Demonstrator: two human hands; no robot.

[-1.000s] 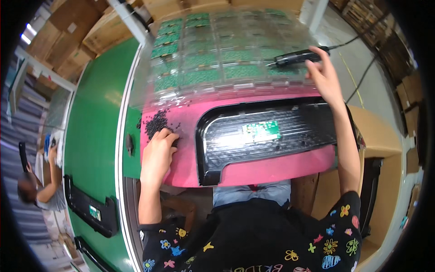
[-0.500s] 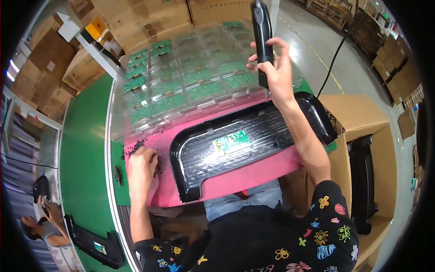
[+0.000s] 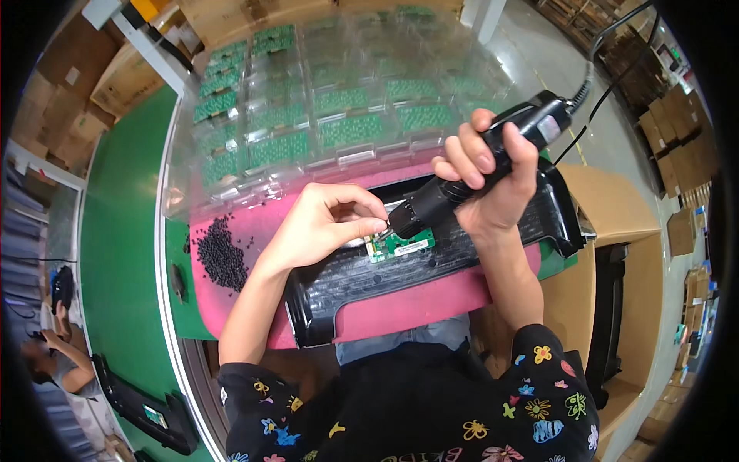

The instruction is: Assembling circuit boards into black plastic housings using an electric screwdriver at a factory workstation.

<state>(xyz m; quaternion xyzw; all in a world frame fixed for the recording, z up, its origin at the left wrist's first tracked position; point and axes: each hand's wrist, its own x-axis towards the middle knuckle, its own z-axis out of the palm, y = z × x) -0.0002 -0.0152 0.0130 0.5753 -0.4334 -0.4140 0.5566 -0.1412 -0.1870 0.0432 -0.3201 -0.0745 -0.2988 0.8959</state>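
My right hand grips a black corded electric screwdriver, tilted with its tip down to the left. The tip points at a small green circuit board, which lies on a long black plastic housing. Beside the tip, my left hand pinches thumb and finger together over the board's left part. Whatever is between those fingertips is too small or hidden to make out. The housing rests on a pink mat. To the left, a pile of small black screws sits on the mat.
Clear plastic trays of green boards stand behind the mat. A cardboard box at right holds another black housing. The screwdriver's cord runs up right. At far left, another person sits near a similar housing on a green table.
My left hand has moved from the screws to the board, fingers pinched. My right hand has brought the screwdriver down from above the trays and tilted it toward the board.
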